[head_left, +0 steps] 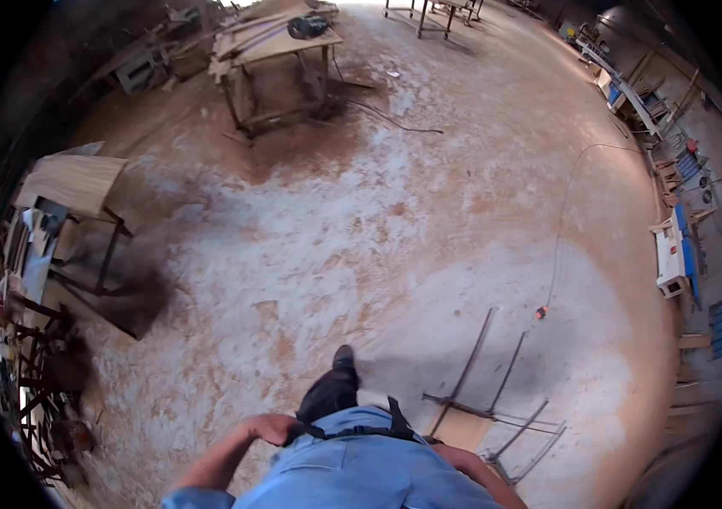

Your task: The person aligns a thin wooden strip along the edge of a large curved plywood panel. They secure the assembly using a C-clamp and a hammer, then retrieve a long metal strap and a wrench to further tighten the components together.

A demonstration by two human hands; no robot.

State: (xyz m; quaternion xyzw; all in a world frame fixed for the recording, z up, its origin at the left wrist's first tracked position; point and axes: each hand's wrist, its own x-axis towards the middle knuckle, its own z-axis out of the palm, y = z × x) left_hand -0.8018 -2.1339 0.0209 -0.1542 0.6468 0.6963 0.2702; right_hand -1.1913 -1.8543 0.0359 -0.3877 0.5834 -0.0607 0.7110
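Observation:
My left hand is at my left hip, against a black strap that crosses my blue shirt. Its fingers are hidden at the strap and dark trousers, so whether they grip anything does not show. On the other side, my right forearm runs along my waist; the right hand is almost wholly hidden by my body and the strap. One leg is forward, its dark shoe on the dusty floor.
An upturned frame with thin legs and a wooden panel lies just right of me. Beyond it, a cord ends at a small orange-red thing. Wooden tables stand left and ahead; a blue-and-white machine stands right.

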